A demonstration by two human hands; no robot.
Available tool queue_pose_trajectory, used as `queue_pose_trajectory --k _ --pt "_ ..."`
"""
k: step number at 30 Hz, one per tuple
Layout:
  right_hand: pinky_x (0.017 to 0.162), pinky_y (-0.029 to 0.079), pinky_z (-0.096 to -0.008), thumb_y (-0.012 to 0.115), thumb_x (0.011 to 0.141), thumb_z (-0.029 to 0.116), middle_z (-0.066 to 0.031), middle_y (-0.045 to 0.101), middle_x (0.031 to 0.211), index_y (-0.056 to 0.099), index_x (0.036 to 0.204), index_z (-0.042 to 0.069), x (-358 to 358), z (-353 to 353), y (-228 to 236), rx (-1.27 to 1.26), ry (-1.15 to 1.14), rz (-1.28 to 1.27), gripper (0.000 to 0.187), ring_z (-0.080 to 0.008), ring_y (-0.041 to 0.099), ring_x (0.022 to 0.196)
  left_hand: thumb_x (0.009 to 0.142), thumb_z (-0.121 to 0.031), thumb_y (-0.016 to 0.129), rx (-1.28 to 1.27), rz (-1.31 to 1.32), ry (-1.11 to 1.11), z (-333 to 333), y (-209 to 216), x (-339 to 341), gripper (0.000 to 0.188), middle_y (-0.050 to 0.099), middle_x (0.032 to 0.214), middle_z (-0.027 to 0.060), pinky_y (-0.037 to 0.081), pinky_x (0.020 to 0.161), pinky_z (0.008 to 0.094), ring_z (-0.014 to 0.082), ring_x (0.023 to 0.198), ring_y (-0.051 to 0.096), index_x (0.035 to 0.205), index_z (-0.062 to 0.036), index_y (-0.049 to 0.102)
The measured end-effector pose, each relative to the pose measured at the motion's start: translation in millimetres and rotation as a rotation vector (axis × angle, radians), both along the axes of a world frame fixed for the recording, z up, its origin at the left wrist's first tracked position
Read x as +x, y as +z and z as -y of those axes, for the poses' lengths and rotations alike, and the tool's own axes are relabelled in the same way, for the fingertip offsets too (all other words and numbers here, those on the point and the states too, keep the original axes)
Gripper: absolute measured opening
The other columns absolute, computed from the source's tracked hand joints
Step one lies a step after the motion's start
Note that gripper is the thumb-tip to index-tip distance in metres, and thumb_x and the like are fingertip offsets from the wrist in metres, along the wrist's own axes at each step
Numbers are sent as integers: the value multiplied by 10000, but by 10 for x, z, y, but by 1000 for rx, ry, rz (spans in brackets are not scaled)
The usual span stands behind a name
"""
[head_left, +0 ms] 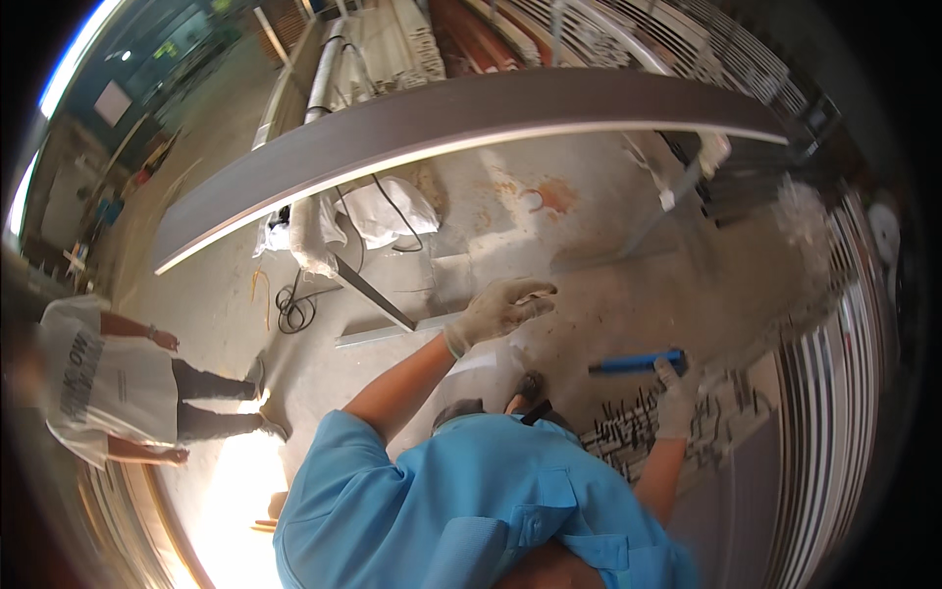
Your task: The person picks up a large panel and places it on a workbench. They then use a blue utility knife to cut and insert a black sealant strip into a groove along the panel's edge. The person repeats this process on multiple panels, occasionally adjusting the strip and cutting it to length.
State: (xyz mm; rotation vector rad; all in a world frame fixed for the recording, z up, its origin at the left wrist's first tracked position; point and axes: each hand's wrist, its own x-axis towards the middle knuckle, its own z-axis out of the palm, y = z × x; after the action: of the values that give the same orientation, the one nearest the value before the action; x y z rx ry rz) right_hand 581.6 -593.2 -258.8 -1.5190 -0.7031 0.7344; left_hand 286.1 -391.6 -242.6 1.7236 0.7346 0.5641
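Observation:
My left hand, in a pale work glove, is held out over the floor with its fingers stretched and nothing in it. To the right, my gloved right hand grips a long blue tool near one end; its exact kind is not clear. Beyond both hands a long dark brown board with a light lower edge rests across padded supports. The wrapped left support shows under it. Neither hand touches the board.
A person in a white shirt stands at the left. Black cable coils on the floor near a metal stand foot. Several dark rods stick up by my right arm. Long profiles line the right; more lie behind the board.

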Motion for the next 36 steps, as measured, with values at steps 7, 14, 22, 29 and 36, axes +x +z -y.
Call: queue_pose_trajectory --k 7,14,22,29,36 --pt "911 471 -374 744 910 419 17 595 1002 574 1253 122 626 -609 -532 141 -61 -421 485 -156 562 985 988 -158 633 291 395 120 -1779 463 -417 333 711 1157 136 570 935 339 226 1072 688 1271 17 625" --pt "655 502 -401 664 980 380 -13 572 857 580 1215 118 724 -1083 -1321 -271 -244 -655 362 -174 556 721 954 -300 684 582 -342 592 -3900 943 -1470 363 726 1192 105 531 973 340 234 1061 702 1244 -82 698" --pt "564 495 -398 678 967 306 -40 600 853 481 1362 153 45 -1263 -1527 -731 -273 -527 468 -193 612 712 939 -310 606 692 -1428 309 -5494 117 -2403 314 694 1220 130 490 984 443 311 1177 641 1213 -193 704" --pt "460 412 -284 662 955 208 -15 530 736 546 1255 138 -134 -1538 -1467 -766 -306 -352 329 -126 501 543 911 -154 584 639 -1752 27 -6158 -667 -2977 281 731 1118 97 521 911 416 291 1077 682 1152 -143 728" --pt "507 473 -277 665 898 167 -8 599 708 638 1212 73 -20 -2513 -441 -588 -373 -121 330 -108 594 611 922 -102 669 304 -544 396 -6098 271 -2377 142 720 831 -13 481 626 282 140 671 619 1019 -12 721"
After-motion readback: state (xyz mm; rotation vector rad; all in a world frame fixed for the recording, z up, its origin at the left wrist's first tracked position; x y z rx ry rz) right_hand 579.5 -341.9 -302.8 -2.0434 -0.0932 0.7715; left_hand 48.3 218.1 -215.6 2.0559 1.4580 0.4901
